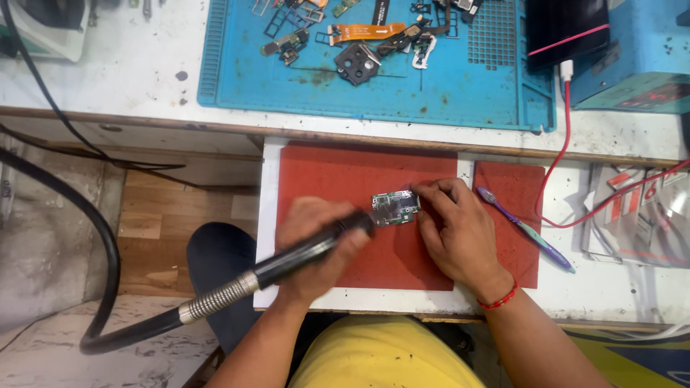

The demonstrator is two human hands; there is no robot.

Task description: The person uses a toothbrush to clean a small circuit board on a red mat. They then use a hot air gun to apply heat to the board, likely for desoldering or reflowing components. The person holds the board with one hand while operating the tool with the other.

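While pinned flat: circuit board [394, 208], mid red mat [338, 172], far of both hands.
Left hand [316, 248]: wrapped around black handpiece [316, 250], tip at board's left edge.
Right hand [456, 226]: fingertips pressing board's right edge.
Handling: likely light, stiff, fragile; best held by edges.

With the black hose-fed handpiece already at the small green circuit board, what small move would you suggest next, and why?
Probably keep the right hand pinning the small green circuit board flat on the red rubber mat, and ease the black hose-fed handpiece in the left hand slightly along the board's left edge. Its tip already meets that edge, and only fingertips steady the board.
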